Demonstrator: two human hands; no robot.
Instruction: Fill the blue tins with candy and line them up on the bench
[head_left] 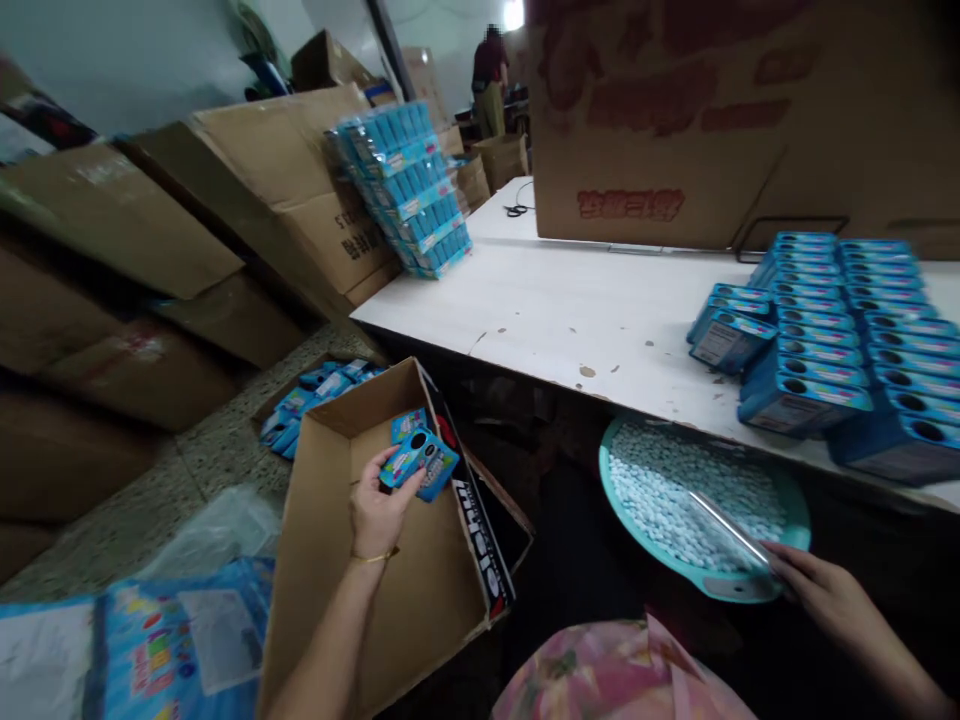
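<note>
**Gripping a blue pack and a clear tube beside a white table**

From the head view, the left hand curls around the blue pack, pinching it between thumb and fingers above an open cardboard carton. A second pack shows just beyond it, inside the carton. The right hand closes on one end of the clear tube, whose other end lies over pale pellets in a teal round tray just below the table edge. Rows of blue tins stand on the table. More blue packs lie in a low carton on the speckled floor, and a co-worker stands far back.
</note>
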